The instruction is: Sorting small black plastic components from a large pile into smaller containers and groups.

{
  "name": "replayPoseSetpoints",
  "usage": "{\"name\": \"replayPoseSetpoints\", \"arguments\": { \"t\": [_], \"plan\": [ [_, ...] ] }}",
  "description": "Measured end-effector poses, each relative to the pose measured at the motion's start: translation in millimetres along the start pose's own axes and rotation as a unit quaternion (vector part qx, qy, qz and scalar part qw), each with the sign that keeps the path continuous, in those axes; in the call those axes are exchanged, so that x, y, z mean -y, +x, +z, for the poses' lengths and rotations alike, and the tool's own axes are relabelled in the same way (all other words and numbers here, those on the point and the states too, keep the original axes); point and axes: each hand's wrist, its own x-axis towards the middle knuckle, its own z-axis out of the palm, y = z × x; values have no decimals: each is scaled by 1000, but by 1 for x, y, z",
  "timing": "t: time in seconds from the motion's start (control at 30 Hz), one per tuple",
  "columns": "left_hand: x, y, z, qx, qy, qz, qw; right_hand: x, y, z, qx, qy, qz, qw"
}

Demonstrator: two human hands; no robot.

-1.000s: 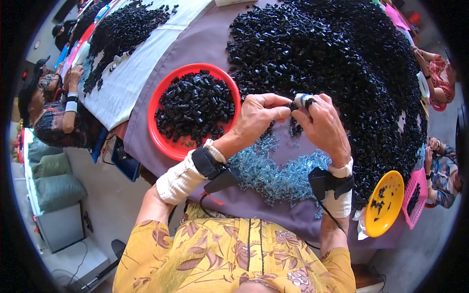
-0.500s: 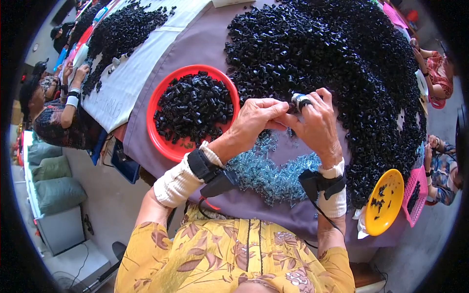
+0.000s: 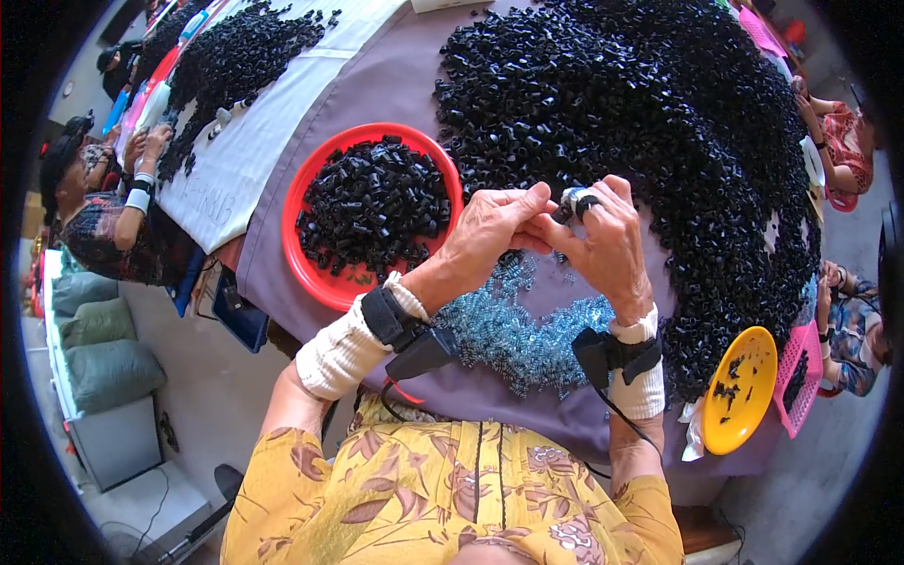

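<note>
My left hand (image 3: 490, 231) and my right hand (image 3: 607, 240) meet at the fingertips above the table, both closed in a pinch. Whatever sits between the fingers is too small and too covered to name. A white and black wrap (image 3: 582, 201) circles a finger of my right hand. Just below the hands spreads a layer of small clear bluish plastic pieces (image 3: 513, 330). To the left stands a red basin (image 3: 290, 231) holding many small black plastic parts (image 3: 372, 202). Beyond my hands lies a large heap of the same black parts (image 3: 603, 104).
A yellow plate (image 3: 758, 400) with a few black bits sits at the right edge, beside a pink basket (image 3: 803, 367). The purple tablecloth (image 3: 377, 94) adjoins a white-covered table (image 3: 301, 104) with another black heap. Other people work at left and right.
My hands have shifted only slightly, the fingers still meeting. The left thumb now points more upward. At the left, the other person's hands have moved a little.
</note>
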Motion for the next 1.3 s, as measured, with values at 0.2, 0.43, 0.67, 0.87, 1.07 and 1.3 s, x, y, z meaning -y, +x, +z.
{"name": "replayPoseSetpoints", "arguments": {
  "t": [0.2,0.43,0.67,0.87,1.07,1.3],
  "plan": [
    [1,1,2,23,21,-9,999,-4,-2,1,4,29,-15,999],
    [-2,-1,-3,17,43,10,999,-8,1,-8,64,49,16,997],
    [-9,-20,-57,-174,-97,87,976,-38,-47,-8,165,4,146,975],
    [-8,-38,-95,-267,-94,68,957,-40,-60,4,208,-33,157,965],
    [-10,-39,-77,-244,-46,29,968,-36,-52,6,238,-79,129,959],
    [7,-12,-25,-67,68,-13,995,-24,-43,-5,101,70,163,979]
  ]
}}
